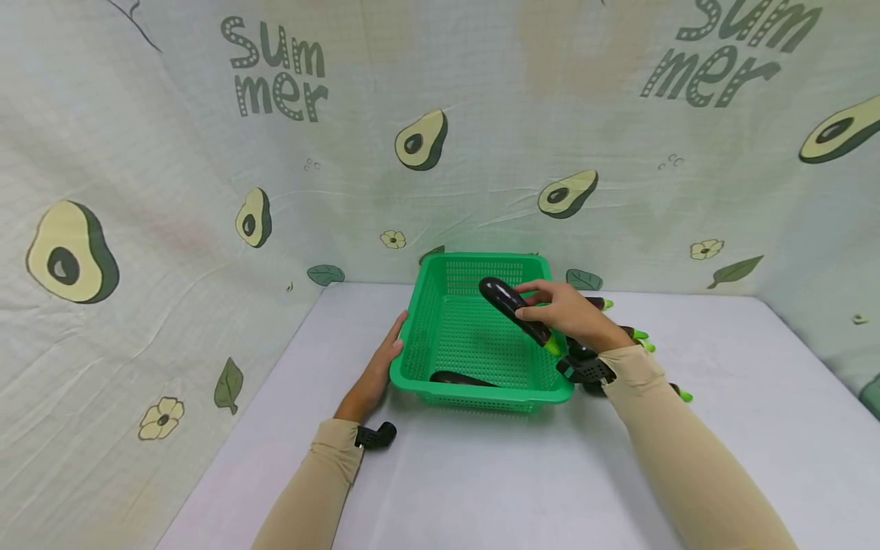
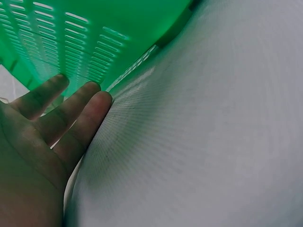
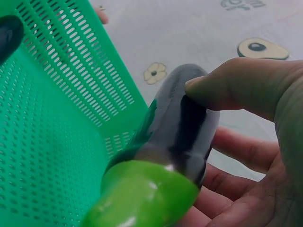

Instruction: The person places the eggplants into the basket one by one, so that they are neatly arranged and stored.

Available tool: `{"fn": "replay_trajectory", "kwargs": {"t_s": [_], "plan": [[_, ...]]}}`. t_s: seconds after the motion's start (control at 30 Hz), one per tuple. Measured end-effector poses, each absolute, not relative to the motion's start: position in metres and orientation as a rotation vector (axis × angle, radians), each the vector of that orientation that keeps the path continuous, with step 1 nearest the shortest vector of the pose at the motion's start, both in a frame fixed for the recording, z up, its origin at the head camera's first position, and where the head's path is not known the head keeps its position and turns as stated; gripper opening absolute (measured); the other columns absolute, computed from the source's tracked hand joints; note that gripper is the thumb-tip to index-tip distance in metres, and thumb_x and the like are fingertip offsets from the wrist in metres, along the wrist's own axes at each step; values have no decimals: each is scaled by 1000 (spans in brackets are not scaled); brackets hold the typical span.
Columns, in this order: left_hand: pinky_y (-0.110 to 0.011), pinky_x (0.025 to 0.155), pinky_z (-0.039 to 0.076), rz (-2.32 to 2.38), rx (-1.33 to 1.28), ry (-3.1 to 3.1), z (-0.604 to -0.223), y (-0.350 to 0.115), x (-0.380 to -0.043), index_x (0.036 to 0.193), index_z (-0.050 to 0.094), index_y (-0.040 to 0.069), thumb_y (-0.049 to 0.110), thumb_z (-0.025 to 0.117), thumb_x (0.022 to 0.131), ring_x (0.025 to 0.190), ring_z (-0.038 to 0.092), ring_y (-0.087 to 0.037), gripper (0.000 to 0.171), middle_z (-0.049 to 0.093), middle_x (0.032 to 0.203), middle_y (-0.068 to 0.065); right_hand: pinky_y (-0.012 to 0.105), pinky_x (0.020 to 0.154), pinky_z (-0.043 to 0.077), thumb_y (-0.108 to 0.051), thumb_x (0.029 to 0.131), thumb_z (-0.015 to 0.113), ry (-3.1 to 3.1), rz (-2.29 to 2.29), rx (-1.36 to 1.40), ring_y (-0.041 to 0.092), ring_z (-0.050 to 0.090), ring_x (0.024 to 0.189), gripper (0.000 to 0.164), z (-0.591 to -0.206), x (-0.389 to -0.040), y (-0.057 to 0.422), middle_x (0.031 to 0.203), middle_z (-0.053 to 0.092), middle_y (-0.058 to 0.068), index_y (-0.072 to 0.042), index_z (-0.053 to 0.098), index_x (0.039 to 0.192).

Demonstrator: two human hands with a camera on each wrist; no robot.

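A dark purple eggplant (image 1: 505, 298) with a bright green stem end is pinched between the thumb and fingers of my right hand (image 1: 567, 312), held over the right side of a green plastic basket (image 1: 481, 393). In the right wrist view the thumb presses on the glossy skin of the eggplant (image 3: 177, 118). Inside the basket, along its near wall, lies another eggplant (image 1: 461, 379). My left hand (image 1: 376, 374) rests against the basket's left outer side. The left wrist view shows its fingers (image 2: 78, 132) extended, fingertips at the slotted wall (image 2: 94, 52).
Several more eggplants (image 1: 635, 334) lie on the white table (image 1: 722, 458) to the right of the basket, partly hidden by my right hand and forearm. A cloth backdrop (image 1: 481, 221) printed with avocados rises behind the table's far edge.
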State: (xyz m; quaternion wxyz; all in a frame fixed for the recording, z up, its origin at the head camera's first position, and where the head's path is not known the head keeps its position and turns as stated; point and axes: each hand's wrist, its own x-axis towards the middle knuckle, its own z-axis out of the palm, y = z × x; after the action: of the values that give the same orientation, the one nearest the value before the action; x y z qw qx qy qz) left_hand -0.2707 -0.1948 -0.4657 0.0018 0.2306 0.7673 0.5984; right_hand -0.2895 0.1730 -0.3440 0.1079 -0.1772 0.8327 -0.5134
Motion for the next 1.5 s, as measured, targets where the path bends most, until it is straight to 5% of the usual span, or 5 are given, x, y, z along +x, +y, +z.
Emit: {"fn": "replay_trajectory", "kwargs": {"t_s": [0.27, 0.77, 1.17, 1.5], "plan": [[-57, 118, 4, 1872, 743, 2388, -437, -188, -250, 163, 8, 11, 27, 25, 109, 152, 3, -24, 58, 7, 168, -4, 38, 79, 54, -26, 96, 70, 2435, -1477, -530, 30, 64, 104, 57, -341, -298, 165, 132, 57, 20, -11, 49, 146], [-55, 119, 4, 1872, 719, 2383, -434, -188, -248, 163, 7, 12, 28, 26, 109, 152, 3, -22, 59, 6, 167, -3, 44, 92, 49, -28, 95, 71, 2436, -1388, -575, 30, 60, 113, 56, -339, -308, 151, 129, 60, 19, -9, 52, 144], [-56, 118, 4, 1861, 717, 2381, -433, -188, -247, 163, 7, 15, 27, 25, 109, 152, 3, -22, 59, 6, 168, -3, 33, 73, 44, -19, 95, 70, 2340, -1466, -568, 25, 57, 96, 50, -344, -315, 143, 123, 64, 18, -6, 55, 141], [-58, 118, 4, 1856, 709, 2384, -435, -189, -249, 163, 7, 13, 29, 25, 108, 152, 2, -23, 60, 5, 168, -3, 44, 90, 48, -22, 96, 69, 2349, -1410, -589, 32, 56, 120, 52, -345, -315, 136, 130, 61, 16, -8, 54, 143]]}}
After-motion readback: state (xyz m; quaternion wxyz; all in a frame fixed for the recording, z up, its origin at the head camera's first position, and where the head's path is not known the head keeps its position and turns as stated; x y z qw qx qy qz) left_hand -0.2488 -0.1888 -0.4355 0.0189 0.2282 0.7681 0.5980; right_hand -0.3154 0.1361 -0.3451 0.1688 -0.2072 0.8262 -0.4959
